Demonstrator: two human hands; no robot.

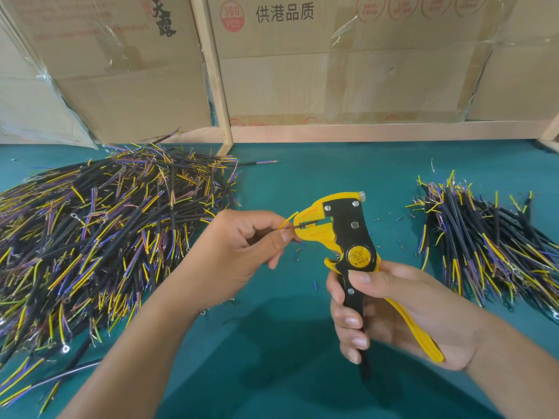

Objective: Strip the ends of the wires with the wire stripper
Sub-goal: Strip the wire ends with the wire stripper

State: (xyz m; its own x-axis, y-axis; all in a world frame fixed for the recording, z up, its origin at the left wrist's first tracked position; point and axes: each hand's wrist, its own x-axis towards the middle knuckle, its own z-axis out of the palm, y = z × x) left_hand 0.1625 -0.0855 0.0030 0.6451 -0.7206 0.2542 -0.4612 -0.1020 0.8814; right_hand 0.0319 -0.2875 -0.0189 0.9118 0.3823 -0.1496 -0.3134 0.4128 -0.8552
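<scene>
- Nearest the camera, the right hand [402, 309] grips the handles of the yellow-and-black wire stripper [348, 246], fingers curled round the black handle, thumb laid across the body just below the round yellow pivot label, the yellow handle running back along the palm.
- The stripper stands roughly upright above the middle of the bench [290, 358], its head pointing left toward the other hand.
- The left hand [242, 252] is raised just left of the stripper's head, thumb and fingers pinching a thin wire [295, 226] whose dark end reaches into the stripper's mouth; a yellow strand [287, 219] of the same piece curves up just above it.
- How far the stripper's jaws have closed on the wire I cannot tell.
- On the teal bench surface under and around the stripper lie small loose bits of insulation [298, 253], blue and reddish.
- Along the left side of the bench, reaching to the near left corner, spreads a large wire heap [99, 237] of black cable pieces with yellow, blue and purple cores.
- Toward the right edge lies a smaller wire pile [490, 246] of the same kind, well apart from the large one.
- At the far edge runs a wooden frame [225, 116] with a rail and uprights, and behind it stand cardboard boxes [332, 62] with printed characters and clear tape.
</scene>
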